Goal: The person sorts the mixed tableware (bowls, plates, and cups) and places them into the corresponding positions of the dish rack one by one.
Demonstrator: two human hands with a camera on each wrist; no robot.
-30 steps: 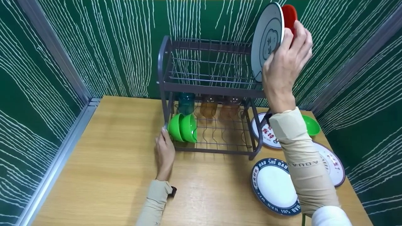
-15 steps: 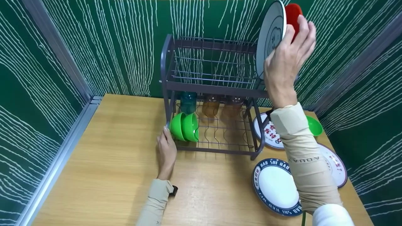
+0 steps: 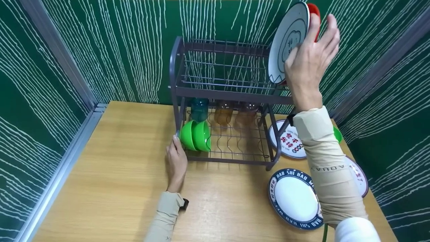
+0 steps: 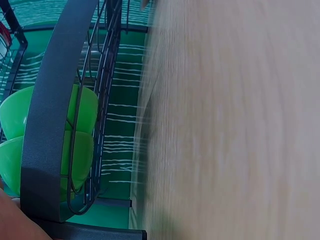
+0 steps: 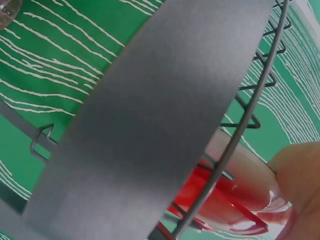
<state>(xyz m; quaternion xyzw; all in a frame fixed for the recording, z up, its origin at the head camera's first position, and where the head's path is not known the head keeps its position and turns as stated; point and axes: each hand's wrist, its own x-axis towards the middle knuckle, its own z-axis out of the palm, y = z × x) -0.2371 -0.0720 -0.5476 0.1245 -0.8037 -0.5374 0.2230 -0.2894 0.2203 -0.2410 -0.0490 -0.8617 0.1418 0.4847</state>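
My left hand (image 3: 176, 161) grips the lower left post of the dark two-tier dish rack (image 3: 231, 94); only a bit of it shows in the left wrist view. At the upper tier's right end, a white plate (image 3: 285, 43) with dark line drawing and a dark rim stands on edge, tilted. My right hand (image 3: 309, 64) pinches this plate near its right rim, thumb at the drawn face and forefinger over the edge, other fingers spread. Behind the plate shows a red dish (image 3: 314, 10), mostly hidden, and its red side (image 5: 220, 205) appears through the rack wires in the right wrist view.
Two green bowls (image 3: 201, 136) stand on edge in the lower tier. Behind them are a teal glass (image 3: 200, 111) and two amber ones (image 3: 224, 112). To the right lie a blue-rimmed plate (image 3: 294, 200), a red-lettered plate (image 3: 285, 139), another plate (image 3: 357, 176) and a green bowl (image 3: 337, 134).
The plate has turned to show more of its drawn face. My right hand's forefinger has come to the plate's edge, the other fingers spreading off the red dish. The left hand stays put.
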